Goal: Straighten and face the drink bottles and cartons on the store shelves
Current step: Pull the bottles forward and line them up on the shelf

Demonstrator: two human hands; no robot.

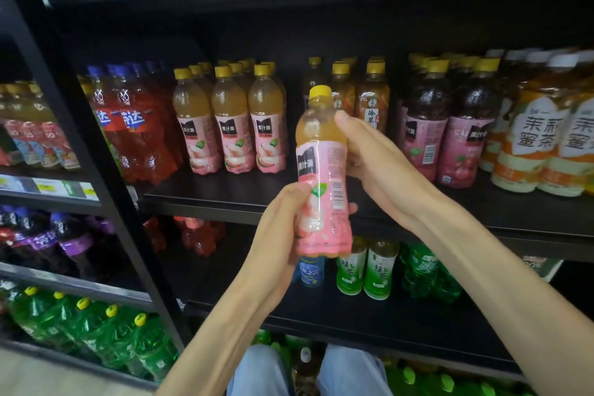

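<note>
A single head-worn camera looks forward and slightly down, close to black store shelves (289,199) that fill the frame (wide-angle, edges bowed). The person's knees (350,373) show at bottom centre, forearms reaching up from below.

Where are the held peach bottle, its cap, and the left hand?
held peach bottle (323,170), head view, pink label.
cap (320,92), head view, yellow side.
left hand (283,228), head view, back of hand.

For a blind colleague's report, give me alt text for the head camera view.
Two hands hold a pink-labelled peach drink bottle upright before a black shelf: left hand grips its base, right hand its shoulder. Matching bottles stand in rows behind.
</note>
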